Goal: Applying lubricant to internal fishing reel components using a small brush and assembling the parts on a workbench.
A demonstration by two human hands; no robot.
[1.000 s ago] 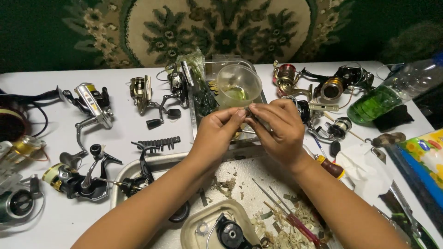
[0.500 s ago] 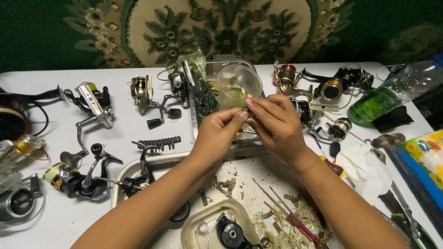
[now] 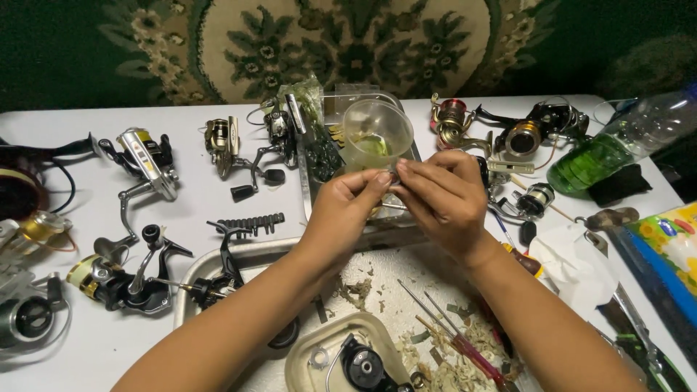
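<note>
My left hand [image 3: 347,209] and my right hand [image 3: 443,197] meet fingertip to fingertip over the middle of the white table [image 3: 218,210]. Together they pinch a very small metal part [image 3: 393,175], mostly hidden by the fingers. Just behind the fingertips stands a clear plastic cup [image 3: 377,133] with a little green liquid, inside a metal tray [image 3: 312,190]. Below my forearms lies a second metal tray [image 3: 239,255] strewn with scraps, with thin red-handled tools [image 3: 465,347] and a beige dish [image 3: 330,357] that holds a black reel part.
Several fishing reels lie about: a silver one [image 3: 149,161] and a black one [image 3: 127,279] at left, others [image 3: 530,131] at back right. A plastic bottle of green liquid [image 3: 610,149] lies at right, beside white tissue [image 3: 573,265] and a colourful packet [image 3: 671,243].
Both hands have shifted slightly up and away from me, toward the clear cup, still pinching the small part between their fingertips.
</note>
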